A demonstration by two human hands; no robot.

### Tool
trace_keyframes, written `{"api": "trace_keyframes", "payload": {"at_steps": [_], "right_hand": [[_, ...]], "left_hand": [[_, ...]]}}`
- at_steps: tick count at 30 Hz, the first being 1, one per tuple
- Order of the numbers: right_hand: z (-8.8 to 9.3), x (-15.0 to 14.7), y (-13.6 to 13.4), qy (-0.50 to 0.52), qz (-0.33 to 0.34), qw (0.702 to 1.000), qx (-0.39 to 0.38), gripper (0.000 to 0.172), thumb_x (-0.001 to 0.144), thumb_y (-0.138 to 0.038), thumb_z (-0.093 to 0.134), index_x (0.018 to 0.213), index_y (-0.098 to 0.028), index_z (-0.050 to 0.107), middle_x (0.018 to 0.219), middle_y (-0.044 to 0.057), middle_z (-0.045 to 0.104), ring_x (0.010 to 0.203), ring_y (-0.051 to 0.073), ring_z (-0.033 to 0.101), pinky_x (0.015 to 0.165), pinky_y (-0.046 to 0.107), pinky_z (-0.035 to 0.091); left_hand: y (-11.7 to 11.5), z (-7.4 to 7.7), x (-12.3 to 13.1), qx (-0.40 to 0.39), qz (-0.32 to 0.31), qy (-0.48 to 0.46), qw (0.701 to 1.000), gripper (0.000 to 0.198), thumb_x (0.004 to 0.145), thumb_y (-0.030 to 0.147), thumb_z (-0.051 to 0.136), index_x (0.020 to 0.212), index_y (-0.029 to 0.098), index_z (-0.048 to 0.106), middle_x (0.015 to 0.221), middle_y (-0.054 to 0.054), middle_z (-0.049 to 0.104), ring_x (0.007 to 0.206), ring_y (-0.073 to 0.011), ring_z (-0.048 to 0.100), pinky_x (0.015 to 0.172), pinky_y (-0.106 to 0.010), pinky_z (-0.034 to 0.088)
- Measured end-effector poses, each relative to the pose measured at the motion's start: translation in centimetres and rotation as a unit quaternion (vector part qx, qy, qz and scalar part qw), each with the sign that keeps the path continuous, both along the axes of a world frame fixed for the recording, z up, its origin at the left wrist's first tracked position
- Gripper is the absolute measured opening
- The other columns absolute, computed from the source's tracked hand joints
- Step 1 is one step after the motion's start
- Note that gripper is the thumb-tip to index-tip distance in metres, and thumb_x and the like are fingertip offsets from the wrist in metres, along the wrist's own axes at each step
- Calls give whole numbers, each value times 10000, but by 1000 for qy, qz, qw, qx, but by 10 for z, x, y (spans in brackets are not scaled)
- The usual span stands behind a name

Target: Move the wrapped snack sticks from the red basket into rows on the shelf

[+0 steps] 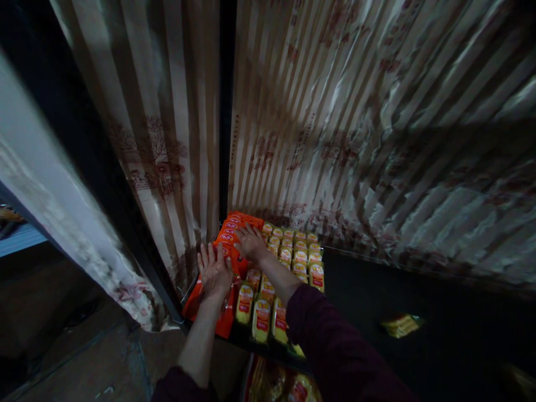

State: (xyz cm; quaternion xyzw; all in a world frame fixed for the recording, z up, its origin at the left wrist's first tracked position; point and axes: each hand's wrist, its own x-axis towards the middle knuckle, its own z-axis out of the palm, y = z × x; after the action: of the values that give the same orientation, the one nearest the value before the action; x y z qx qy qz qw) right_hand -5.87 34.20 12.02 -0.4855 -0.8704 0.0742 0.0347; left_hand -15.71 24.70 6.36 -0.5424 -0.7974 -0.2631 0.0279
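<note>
My left hand (pixel 215 272) lies flat, fingers spread, on a row of orange-red packets (pixel 234 228) at the left end of the dark shelf. Further back, my right hand (pixel 250 242) rests with fingers stretched out at the right edge of the same packets. To their right stand several rows of small yellow snack packs (pixel 300 245) in clear wrappers with red labels. My right forearm crosses above some of these packs and hides them. Neither hand grips anything.
The dark shelf (pixel 355 285) runs off to the right, with one loose yellow packet (pixel 402 325) on it. Printed striped sheeting (pixel 285 128) hangs behind, and dark posts (pixel 228 106) stand at the left. Below the front edge sits a container of yellow packs (pixel 299 386).
</note>
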Motion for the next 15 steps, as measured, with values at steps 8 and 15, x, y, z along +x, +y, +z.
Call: {"api": "trace_keyframes", "payload": {"at_steps": [8, 15], "right_hand": [[-5, -17, 34, 0, -7, 999, -53, 757, 826, -468, 525, 1456, -171, 227, 1522, 120, 237, 1413, 355, 52, 1113, 553, 38], [0, -31, 47, -9, 78, 996, -39, 686, 822, -364, 567, 1433, -216, 294, 1491, 72, 328, 1417, 325, 64, 1122, 560, 38]], "left_hand": [[11, -2, -7, -27, -1, -31, 999, 565, 829, 293, 445, 1357, 90, 427, 1400, -149, 449, 1382, -322, 227, 1129, -510, 163], [17, 4, -11, -35, 32, -34, 998, 507, 833, 303, 441, 1276, 67, 518, 1360, -181, 483, 1347, -328, 299, 1105, -490, 229]]}}
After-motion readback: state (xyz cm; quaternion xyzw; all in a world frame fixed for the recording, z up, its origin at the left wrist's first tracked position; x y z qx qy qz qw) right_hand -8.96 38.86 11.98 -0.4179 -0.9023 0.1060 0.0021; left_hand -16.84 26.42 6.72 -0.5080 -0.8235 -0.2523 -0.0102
